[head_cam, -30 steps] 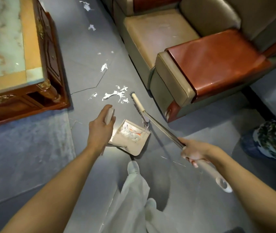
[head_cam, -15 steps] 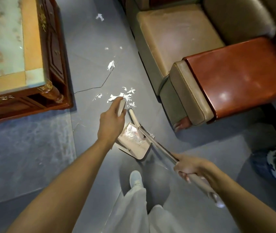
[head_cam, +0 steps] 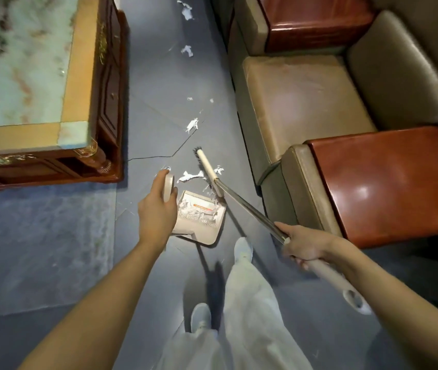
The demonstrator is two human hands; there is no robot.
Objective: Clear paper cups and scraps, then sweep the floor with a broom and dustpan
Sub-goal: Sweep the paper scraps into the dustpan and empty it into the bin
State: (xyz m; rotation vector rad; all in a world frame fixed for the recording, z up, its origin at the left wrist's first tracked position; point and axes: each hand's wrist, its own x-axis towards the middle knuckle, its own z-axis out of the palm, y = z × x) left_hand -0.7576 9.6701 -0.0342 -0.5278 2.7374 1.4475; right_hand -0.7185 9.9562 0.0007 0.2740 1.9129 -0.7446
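The broom [head_cam: 206, 165] head has gone behind the scraps [head_cam: 191, 176], now at 12 o'clock from the dustpan [head_cam: 209, 235]. The left hand [head_cam: 157, 212] holds its handle, the right hand [head_cam: 301, 245] grips the broom; a pull inward seems next.

Moderate, soft light; glare is seen on the armrest [head_cam: 367, 190]. Edges are bent, and slight blur is noted throughout.

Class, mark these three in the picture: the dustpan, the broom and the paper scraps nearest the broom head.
dustpan [head_cam: 204, 234]: head view, bare rear wall.
broom [head_cam: 206, 164]: head view, cream bar of its head.
paper scraps [head_cam: 189, 176]: head view, middle of the white cluster.
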